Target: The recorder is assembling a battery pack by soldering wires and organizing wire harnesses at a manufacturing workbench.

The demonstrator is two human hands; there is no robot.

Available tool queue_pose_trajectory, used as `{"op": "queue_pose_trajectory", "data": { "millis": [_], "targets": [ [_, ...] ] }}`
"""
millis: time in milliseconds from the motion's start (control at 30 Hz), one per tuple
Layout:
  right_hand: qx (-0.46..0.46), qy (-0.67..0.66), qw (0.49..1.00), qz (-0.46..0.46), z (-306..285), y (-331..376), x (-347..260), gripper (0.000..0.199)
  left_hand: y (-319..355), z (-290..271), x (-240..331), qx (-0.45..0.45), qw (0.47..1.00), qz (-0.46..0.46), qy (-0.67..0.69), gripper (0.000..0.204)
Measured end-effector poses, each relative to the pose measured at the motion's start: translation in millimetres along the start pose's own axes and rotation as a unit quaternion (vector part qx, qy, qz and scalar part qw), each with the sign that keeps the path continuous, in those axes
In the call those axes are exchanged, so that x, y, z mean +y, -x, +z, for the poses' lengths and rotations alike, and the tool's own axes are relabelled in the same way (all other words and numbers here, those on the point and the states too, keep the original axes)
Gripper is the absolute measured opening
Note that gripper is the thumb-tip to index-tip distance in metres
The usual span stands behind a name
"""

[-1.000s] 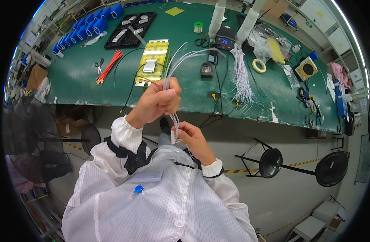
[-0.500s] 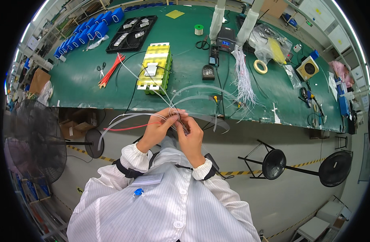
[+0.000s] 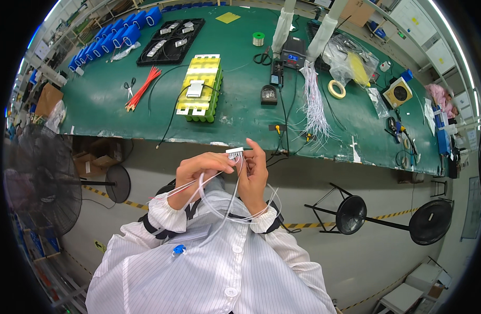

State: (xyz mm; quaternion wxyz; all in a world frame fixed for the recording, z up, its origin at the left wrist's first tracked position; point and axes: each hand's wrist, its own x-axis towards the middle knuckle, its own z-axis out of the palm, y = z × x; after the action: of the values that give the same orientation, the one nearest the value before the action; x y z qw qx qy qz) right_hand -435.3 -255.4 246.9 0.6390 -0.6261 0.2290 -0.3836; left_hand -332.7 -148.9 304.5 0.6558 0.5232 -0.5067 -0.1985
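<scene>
The head view is taken from the person's head through a wide fisheye lens, facing steeply downward and slightly forward. The white striped coat [image 3: 188, 282] lies closest, filling the bottom centre. The left hand [image 3: 203, 166] and right hand [image 3: 253, 170] sit near mid-frame, at close range. The green workbench [image 3: 107, 112] spans the upper half, its near edge bowed; dark corners bound the picture.

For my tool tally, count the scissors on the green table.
2. One pair of scissors lies left of the red bundle; the other pair lies near the green spool. More may hide under the plastic bags.
</scene>
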Motion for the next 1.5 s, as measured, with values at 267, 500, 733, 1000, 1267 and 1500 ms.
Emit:
{"op": "queue_pose_trajectory", "data": {
  "millis": [267,500,733,1000,1267,1500],
  "targets": [
    [-0.039,0.094,0.995,-0.001,0.0,-5.4,7.1,0.031,10.3,-25.2,39.5,0.161,0.973,0.027,0.166,0.039],
    [-0.057,0.006,0.996,-0.071,10.5,-2.9,32.0,0.008,60.8,-84.2,58.8,0.361,0.869,-0.052,0.334,0.036],
    [-0.075,0.022,0.997,-0.001,6.4,-0.5,56.0,0.008,224.7,-170.5,-48.6,0.620,0.618,-0.201,0.439,0.021],
    [-0.046,0.190,0.980,-0.041,-11.6,-15.9,85.8,0.007,302.7,-194.7,-146.3,0.451,0.619,-0.643,0.012,0.015],
    [-0.088,0.394,0.910,0.091,13.6,-18.2,143.1,0.006,405.7,-280.1,-306.5,-0.085,0.616,-0.675,-0.397,0.082],
    [-0.086,0.484,0.850,0.189,66.0,-27.6,184.3,0.005,385.4,-328.7,-407.9,-0.164,0.582,-0.710,-0.362,0.063]
  ]
}}
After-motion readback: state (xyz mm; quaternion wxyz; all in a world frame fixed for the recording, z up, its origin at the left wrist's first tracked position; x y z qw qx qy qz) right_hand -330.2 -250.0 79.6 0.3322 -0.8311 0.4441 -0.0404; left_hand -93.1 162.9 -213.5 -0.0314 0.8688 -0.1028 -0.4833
